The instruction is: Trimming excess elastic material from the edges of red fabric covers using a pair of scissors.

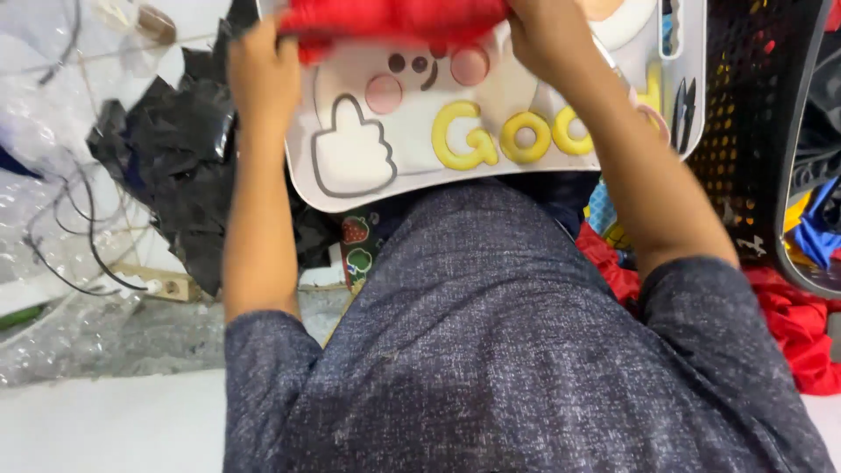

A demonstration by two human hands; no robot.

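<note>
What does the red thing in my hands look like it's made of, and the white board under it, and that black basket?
Red thing: soft cloth, by its folds, matte. White board: likely smooth moulded plastic, with a slight sheen and rounded rim. Black basket: probably rigid plastic, perforated all over. Both hands, left and right, grip the cloth.

Bright, even light falls from above on my lap; shadows are soft and faint beneath my forearms; the white tray (491,166) shows mild glare along its edge; my hands at the top blur slightly; corners bend with wide-lens distortion.
</note>
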